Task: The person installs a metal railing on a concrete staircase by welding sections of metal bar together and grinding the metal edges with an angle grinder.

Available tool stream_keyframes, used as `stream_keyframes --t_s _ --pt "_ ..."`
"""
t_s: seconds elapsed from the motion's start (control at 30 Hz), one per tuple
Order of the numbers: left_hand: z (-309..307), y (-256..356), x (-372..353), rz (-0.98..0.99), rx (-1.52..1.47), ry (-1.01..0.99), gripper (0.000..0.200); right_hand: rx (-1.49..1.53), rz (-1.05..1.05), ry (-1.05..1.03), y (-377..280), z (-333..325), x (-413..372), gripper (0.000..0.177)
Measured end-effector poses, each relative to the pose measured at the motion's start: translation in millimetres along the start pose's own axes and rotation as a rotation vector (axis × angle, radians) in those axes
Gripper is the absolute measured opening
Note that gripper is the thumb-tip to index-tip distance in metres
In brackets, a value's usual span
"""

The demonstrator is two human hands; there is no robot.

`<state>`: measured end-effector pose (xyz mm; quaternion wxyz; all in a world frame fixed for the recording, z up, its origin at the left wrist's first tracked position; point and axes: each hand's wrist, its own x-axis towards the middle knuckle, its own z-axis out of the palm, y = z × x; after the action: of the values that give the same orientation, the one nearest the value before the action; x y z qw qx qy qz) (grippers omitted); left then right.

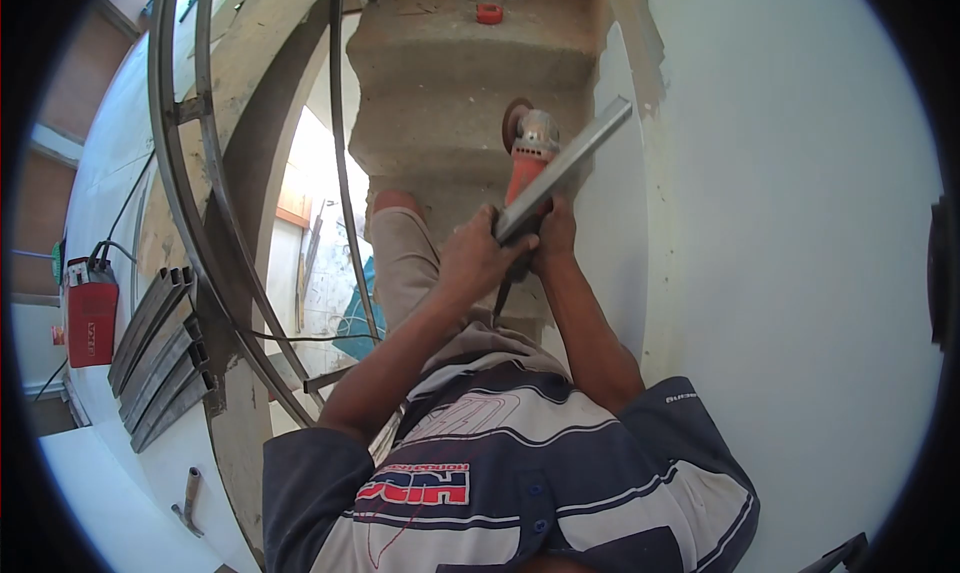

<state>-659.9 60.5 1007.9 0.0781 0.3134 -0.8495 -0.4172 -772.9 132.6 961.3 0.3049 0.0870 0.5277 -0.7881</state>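
From where I stand, the pale wall (780,223) fills the right side, and the concrete stairs (450,123) run away from the person. Long curved steel rails (172,163) sweep down the left, with a stack of short curved tubes (165,358) beside them and a red machine (90,318) farther left. The straight metal bar (575,158) slants far and right from the left hand (478,263), which is closed around its near end. Just under the bar lies the red angle grinder (525,168), disc on the far side, the right hand (556,235) wrapped about its body. Both forearms reach forward, elbows bent, the hands close together. A small red tape measure (489,14) sits on a far step.
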Motion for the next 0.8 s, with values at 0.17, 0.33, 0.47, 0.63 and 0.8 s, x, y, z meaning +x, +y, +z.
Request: stream_keyframes --t_s 0.17,0.33,0.47,0.63,0.8 --pt "9.7 5.0 23.3 0.024 -0.03 -0.024 0.058 -0.026 -0.067 -0.118 -16.1 -3.5 19.4 0.064" --pt "5.1 9.9 22.0 0.014 -0.068 -0.127 0.054 0.155 -0.021 -0.234 -11.9 -18.2 39.0 0.044" --pt "-29.9 10.8 11.2 -0.035 -0.045 -0.062 0.05 0.243 0.04 -0.381 -19.6 -21.8 52.4 0.051" --pt "-108.1 3.5 15.8 0.023 -0.256 0.293 0.036 0.201 0.03 -0.382 -28.5 -34.8 66.0 0.059" --pt "-137.2 -31.5 -13.6 -0.078 -0.417 0.531 0.034 0.136 -0.005 -0.557 -67.4 -35.9 81.5 0.066"
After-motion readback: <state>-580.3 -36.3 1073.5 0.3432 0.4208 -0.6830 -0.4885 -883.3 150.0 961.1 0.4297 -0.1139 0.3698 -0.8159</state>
